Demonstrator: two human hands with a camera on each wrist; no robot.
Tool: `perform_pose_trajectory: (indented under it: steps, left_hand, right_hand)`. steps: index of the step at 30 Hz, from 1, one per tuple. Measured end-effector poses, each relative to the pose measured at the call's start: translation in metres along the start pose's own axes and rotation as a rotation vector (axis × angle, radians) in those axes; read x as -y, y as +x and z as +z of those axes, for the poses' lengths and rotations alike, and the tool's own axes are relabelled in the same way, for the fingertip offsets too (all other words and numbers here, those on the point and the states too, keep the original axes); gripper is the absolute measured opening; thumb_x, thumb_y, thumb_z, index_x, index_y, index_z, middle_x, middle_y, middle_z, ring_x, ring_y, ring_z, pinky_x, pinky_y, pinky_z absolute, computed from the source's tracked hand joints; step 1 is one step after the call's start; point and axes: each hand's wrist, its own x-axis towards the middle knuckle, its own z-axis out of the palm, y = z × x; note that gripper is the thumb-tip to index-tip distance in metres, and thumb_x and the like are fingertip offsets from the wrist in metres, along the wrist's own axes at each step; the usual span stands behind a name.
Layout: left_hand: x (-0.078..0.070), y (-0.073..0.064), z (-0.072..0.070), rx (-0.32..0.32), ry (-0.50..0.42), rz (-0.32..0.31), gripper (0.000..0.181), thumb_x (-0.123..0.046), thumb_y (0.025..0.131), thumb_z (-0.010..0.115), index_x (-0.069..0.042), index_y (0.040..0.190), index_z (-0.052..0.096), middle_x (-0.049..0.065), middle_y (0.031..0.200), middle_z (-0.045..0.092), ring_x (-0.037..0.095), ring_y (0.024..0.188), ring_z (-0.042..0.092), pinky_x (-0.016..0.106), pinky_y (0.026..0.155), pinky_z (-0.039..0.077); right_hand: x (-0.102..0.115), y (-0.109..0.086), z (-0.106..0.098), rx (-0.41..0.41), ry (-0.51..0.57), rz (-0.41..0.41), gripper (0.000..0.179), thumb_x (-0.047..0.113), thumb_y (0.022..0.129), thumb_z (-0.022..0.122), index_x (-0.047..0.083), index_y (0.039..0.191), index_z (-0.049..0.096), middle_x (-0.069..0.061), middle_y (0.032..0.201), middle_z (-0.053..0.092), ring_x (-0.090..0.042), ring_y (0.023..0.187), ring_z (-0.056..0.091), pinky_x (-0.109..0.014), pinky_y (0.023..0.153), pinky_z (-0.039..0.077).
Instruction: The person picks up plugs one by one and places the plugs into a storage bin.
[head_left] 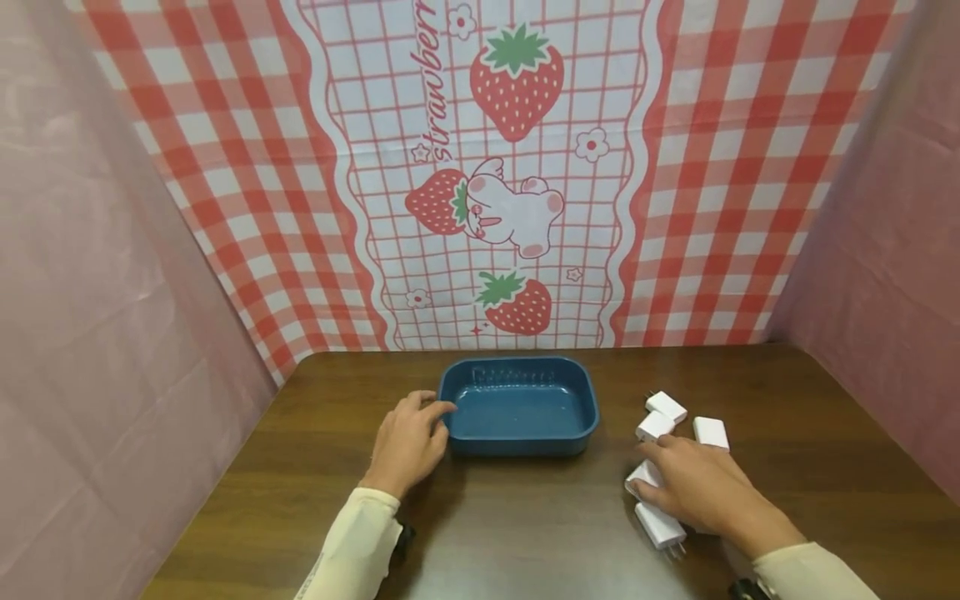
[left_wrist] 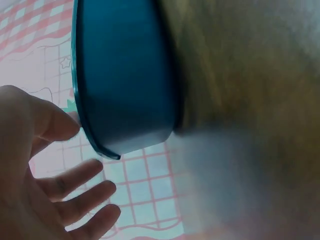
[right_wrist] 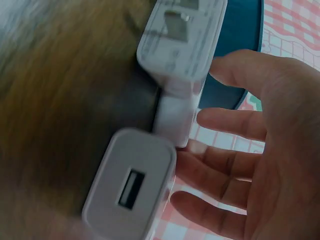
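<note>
A blue rectangular dish [head_left: 517,447] stands at the table's middle. My left hand [head_left: 408,442] is at its left end, one digit over the rim and others outside; in the left wrist view the thumb meets the rim of the dish [left_wrist: 125,75], the remaining fingers loosely spread. On the right, my right hand [head_left: 697,483] hovers among several white chargers, its fingers apart. Between thumb and index lies one charger [head_left: 647,478]; a charger with prongs [head_left: 660,527] lies nearer. Up close, the right wrist view shows a printed charger [right_wrist: 185,40] by the thumb and a charger with a USB port [right_wrist: 131,185] near the fingers.
Farther back lie a charger [head_left: 666,407] with prongs, another [head_left: 655,425] touching it, and one [head_left: 711,432] to their right. A checked strawberry cloth [head_left: 517,208] hangs behind the wooden table [head_left: 525,533]. Pink cloth [head_left: 112,333] hangs at both sides.
</note>
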Motion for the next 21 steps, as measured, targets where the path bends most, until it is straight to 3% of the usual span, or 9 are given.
perform_pose_trajectory:
  steps: [3,7,15,21]
  left_hand:
    - [-0.0018,-0.0022,0.0021,0.03,-0.027,-0.026,0.023,-0.011,0.089,0.064,-0.019,0.104,0.078,0.013,0.12,0.067,0.032,0.105,0.064,0.052,0.085,0.051]
    - [-0.0028,-0.0025,0.0026,0.023,-0.046,-0.052,0.019,-0.013,0.09,0.065,-0.019,0.102,0.078,0.012,0.121,0.066,0.031,0.108,0.063,0.05,0.087,0.051]
    - [-0.0043,-0.0076,0.0038,0.042,-0.029,-0.151,0.019,-0.018,0.09,0.064,-0.018,0.103,0.078,0.011,0.124,0.067,0.03,0.109,0.065,0.05,0.083,0.053]
    - [-0.0079,-0.0087,0.0049,0.073,-0.02,-0.187,0.02,-0.023,0.094,0.06,-0.017,0.102,0.078,0.01,0.124,0.069,0.028,0.11,0.066,0.05,0.082,0.054]
  right_hand:
    - [0.0022,-0.0002,0.0006,-0.001,0.004,-0.009,0.035,0.046,0.081,0.078,0.021,0.105,0.073,0.001,0.093,0.066,-0.017,0.073,0.064,-0.04,0.055,0.047]
    - [0.0035,0.001,0.0003,-0.023,-0.012,-0.03,0.034,0.046,0.081,0.079,0.021,0.103,0.073,0.001,0.094,0.067,-0.016,0.069,0.062,-0.04,0.054,0.046]
    - [0.0056,0.0031,0.0014,0.027,-0.005,-0.004,0.037,0.047,0.082,0.078,0.018,0.105,0.072,-0.001,0.096,0.069,-0.015,0.07,0.061,-0.042,0.056,0.047]
    - [0.0044,0.0023,0.0007,-0.023,0.001,0.003,0.034,0.044,0.08,0.079,0.02,0.102,0.072,0.002,0.089,0.066,-0.013,0.069,0.06,-0.04,0.053,0.045]
